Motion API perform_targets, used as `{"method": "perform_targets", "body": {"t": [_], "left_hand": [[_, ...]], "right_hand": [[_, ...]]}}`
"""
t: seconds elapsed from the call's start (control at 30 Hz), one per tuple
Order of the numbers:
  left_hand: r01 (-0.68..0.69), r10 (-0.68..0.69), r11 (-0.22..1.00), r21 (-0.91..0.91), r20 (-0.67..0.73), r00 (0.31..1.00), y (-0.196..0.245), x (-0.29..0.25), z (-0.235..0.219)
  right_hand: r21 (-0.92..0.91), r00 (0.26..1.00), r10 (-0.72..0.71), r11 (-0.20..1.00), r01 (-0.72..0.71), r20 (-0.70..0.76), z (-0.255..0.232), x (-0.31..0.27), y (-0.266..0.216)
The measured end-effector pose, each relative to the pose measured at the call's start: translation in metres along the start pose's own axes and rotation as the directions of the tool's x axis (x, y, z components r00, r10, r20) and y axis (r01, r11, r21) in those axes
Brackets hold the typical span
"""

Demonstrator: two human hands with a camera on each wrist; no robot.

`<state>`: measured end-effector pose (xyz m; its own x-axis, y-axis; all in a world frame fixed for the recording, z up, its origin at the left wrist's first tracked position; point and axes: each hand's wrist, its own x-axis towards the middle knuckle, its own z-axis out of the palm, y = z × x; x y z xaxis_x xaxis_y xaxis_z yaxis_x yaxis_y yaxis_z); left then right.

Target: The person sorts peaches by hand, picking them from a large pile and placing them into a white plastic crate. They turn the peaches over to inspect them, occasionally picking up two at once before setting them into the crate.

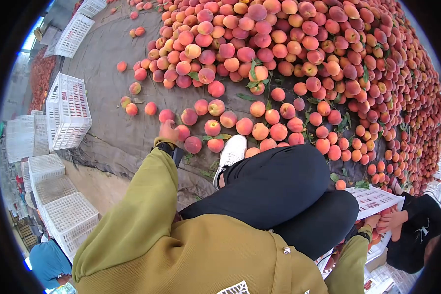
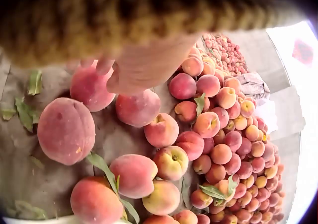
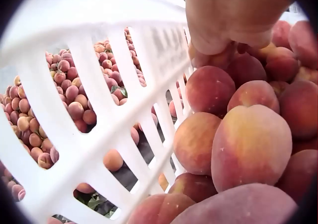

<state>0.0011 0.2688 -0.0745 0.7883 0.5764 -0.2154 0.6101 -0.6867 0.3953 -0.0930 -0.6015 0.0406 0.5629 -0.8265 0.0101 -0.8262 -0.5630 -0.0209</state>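
Observation:
My left hand reaches down to the ground sheet. It holds a red peach, its thumb along one side and fingertips at the top. Loose peaches lie close around it. On the right, my right hand is inside a white slatted crate holding peaches. In the right wrist view its fingers curl down over a peach beside the crate wall; their tips are hidden. More peaches fill the crate near the camera.
A large heap of peaches covers the far and right side of the dark sheet. White crates stand along the left. Another person's hand is at the filled crate's right end. My white shoe stands among scattered peaches and leaves.

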Motion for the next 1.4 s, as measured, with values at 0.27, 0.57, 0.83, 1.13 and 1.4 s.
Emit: {"method": "perform_targets", "body": {"t": [0.27,0.57,0.83,1.13,1.4], "left_hand": [[0.152,-0.143,0.977,0.148,-0.066,0.987,-0.026,0.068,0.008],[0.376,-0.126,0.389,-0.841,0.355,0.926,0.062,0.034,-0.016],[0.013,0.864,0.213,-0.977,0.195,0.464,0.315,-0.103,-0.141],[-0.605,0.968,-0.156,-0.781,0.001,-0.251,0.415,-0.209,-0.141],[-0.210,0.620,0.709,-0.673,0.452,0.642,0.265,-0.035,-0.067]], "right_hand": [[0.020,0.943,-0.329,0.944,0.331,-0.058,-0.009,0.014,0.070],[0.886,0.984,-0.173,0.461,0.047,0.038,-0.157,-0.110,-0.051],[0.988,0.742,-0.671,0.109,0.106,-0.005,-0.220,-0.222,-0.257],[0.955,0.643,-0.723,-0.084,0.283,-0.254,-0.224,-0.248,-0.254],[0.781,0.994,0.106,0.619,-0.083,0.022,-0.104,-0.159,-0.075]]}}
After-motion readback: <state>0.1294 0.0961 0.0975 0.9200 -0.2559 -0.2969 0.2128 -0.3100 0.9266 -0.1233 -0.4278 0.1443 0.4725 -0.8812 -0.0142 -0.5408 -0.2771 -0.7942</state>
